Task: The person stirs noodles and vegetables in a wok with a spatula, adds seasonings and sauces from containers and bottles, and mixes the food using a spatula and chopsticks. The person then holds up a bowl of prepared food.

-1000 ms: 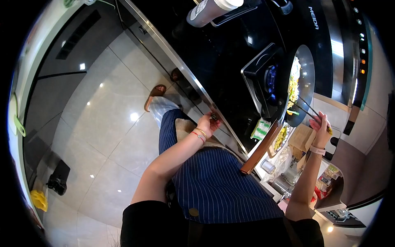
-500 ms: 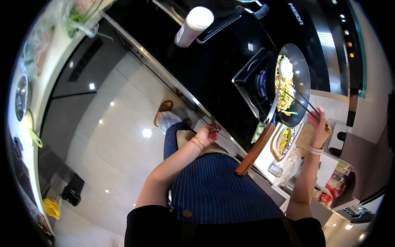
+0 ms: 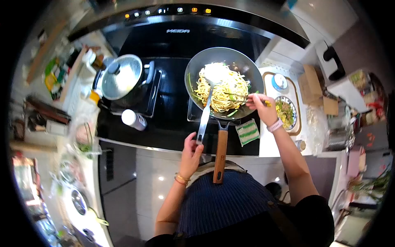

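A dark wok (image 3: 252, 66) sits on the right burner, its wooden handle (image 3: 220, 158) pointing at me. Noodles (image 3: 230, 88) with bits of green lie inside it. My left hand (image 3: 190, 156) is closed at the handle end of a metal spatula (image 3: 205, 113), whose head rests among the noodles, partly lost in glare. Chopsticks (image 3: 242, 98) are gripped in my right hand (image 3: 264, 110) at the wok's right rim, their tips in the noodles. A green-and-white packet (image 3: 248, 132) lies on the stovetop below that hand.
A lidded pot (image 3: 121, 77) stands on the left burner, with a white-capped container (image 3: 134, 120) in front of it. To the right, a tray (image 3: 297, 126) holds a patterned plate of food (image 3: 284, 113) and a small round tub (image 3: 279, 82). A cardboard box (image 3: 311, 84) stands beyond.
My view has turned to face the stove. My left hand has come up from my waist and taken the spatula's handle. The right hand still holds the chopsticks in the noodles.
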### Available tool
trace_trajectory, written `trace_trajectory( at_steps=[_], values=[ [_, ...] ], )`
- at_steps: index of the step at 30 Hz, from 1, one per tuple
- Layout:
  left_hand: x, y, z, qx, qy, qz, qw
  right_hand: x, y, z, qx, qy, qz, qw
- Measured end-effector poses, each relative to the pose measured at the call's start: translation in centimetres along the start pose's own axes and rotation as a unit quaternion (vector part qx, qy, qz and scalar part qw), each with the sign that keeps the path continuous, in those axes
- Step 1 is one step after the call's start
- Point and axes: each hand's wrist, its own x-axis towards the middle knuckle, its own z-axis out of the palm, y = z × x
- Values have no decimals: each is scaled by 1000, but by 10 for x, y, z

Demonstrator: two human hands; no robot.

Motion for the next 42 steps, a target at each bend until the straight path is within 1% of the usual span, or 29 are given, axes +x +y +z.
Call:
trace_trajectory(
  at_steps=[1,2,3,5,6,7,9,10,11,13,14,15,16,17,19,21,23,25,27,29,30,31,33,34,35,37,39,40,42],
  values=[
    [8,3,7,15,-14,3,1000,6,7,-9,0,39,-14,999],
    [11,15,17,-67,-35,-25,997,7,10,-9,20,86,-26,996],
    [15,19,21,-30,-43,0,999,11,24,-8,8,118,-30,993],
    [21,35,37,-51,8,65,997,4,25,6,-119,83,-150,978],
    [29,38,42,-69,35,115,990,0,19,9,-185,42,-238,953],
    [38,48,47,-104,72,139,982,-2,10,12,-125,-10,-184,975],
    [66,66,42,-117,117,188,968,15,14,-7,-100,-30,-56,993],
    [81,76,37,-89,125,200,968,24,25,-13,-16,43,-59,997],
    [100,85,33,-65,134,214,965,29,15,-19,-29,85,-28,996],
    [138,101,32,-21,147,163,975,26,11,-18,-137,62,-118,981],
    [156,102,32,-1,130,172,977,25,9,-18,-223,-14,-160,962],
    [167,103,29,25,136,171,976,23,7,-19,-222,-11,-160,962],
    [173,110,26,54,142,190,970,20,-4,-21,-96,-9,-83,992],
    [174,123,25,83,147,210,963,19,-10,-22,34,-6,-4,999],
    [167,150,17,155,156,241,945,24,-22,-40,105,107,43,988],
    [155,177,14,295,186,293,890,27,-25,-53,67,166,26,984],
    [155,183,14,340,181,303,871,35,-12,-46,23,162,41,986],
    [165,178,17,491,132,344,790,50,15,-18,2,212,-11,977],
    [177,163,27,500,123,370,773,70,44,5,36,208,-27,977],
    [189,157,32,400,116,357,836,70,34,22,235,179,79,952],
    [193,154,32,377,141,334,852,73,34,28,277,186,112,936],
    [191,156,30,377,145,334,852,71,31,29,313,175,116,926],
    [186,164,26,288,177,301,891,64,9,26,339,175,111,918],
    [176,179,27,246,187,254,917,63,2,22,349,165,99,917],
    [172,185,21,196,175,261,929,59,-11,16,341,160,80,923],
    [147,213,27,211,185,312,908,61,-25,3,353,146,44,923],
    [134,221,18,168,179,313,918,47,-57,-17,345,117,43,930],
    [125,226,19,193,183,325,907,42,-59,-25,340,112,28,933],
    [125,220,4,207,185,327,903,32,-55,-49,212,126,35,968]
  ],
)
